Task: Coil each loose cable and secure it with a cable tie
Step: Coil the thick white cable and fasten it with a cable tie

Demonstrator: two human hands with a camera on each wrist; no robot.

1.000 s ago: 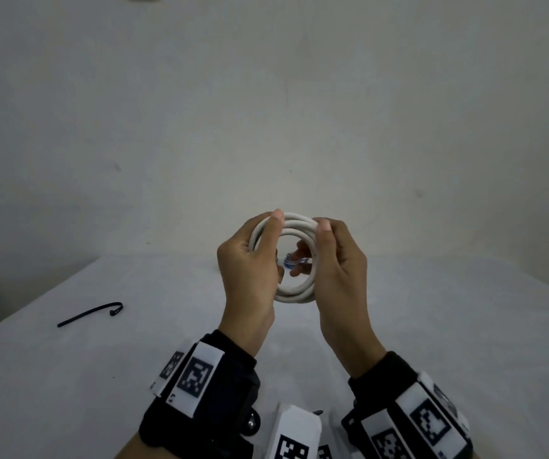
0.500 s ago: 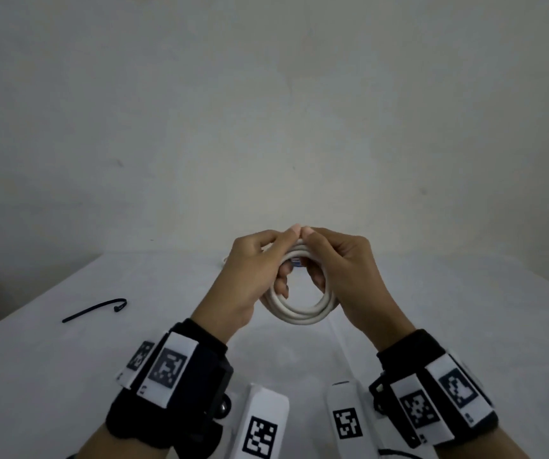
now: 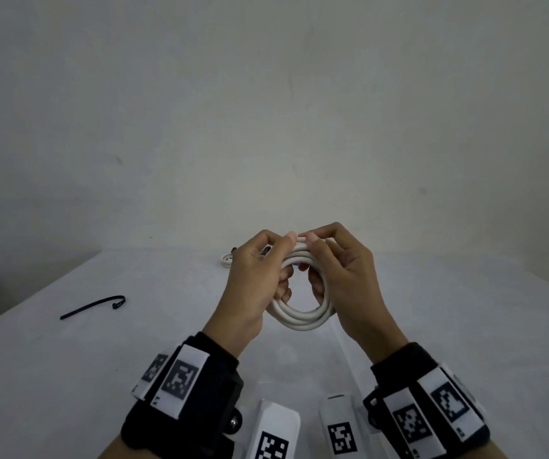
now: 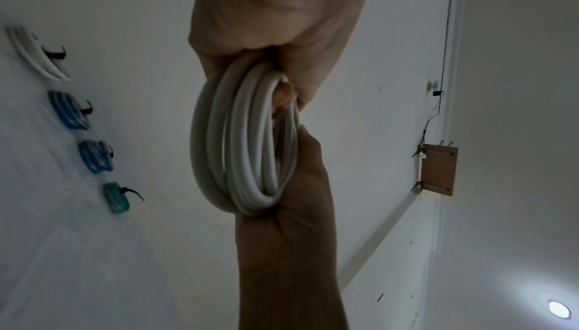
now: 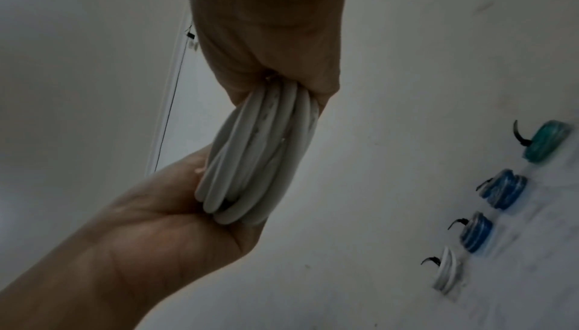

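White table point(image 3: 67, 376); hands grip round cable coil point(image 3: 299, 318).

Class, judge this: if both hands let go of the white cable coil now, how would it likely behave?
The white cable coil carries no tie, so its loops would probably spring apart. It looks thick and rounded, so likely fairly stiff. The left hand and right hand both grip it.

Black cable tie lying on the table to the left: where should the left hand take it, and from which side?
Judging by its pose, pinch the cable tie from above at mid-strap, where it lies straight and flat on the table. The hooked head end at its right looks awkward to grip. The right hand would have to hold the white coil alone.
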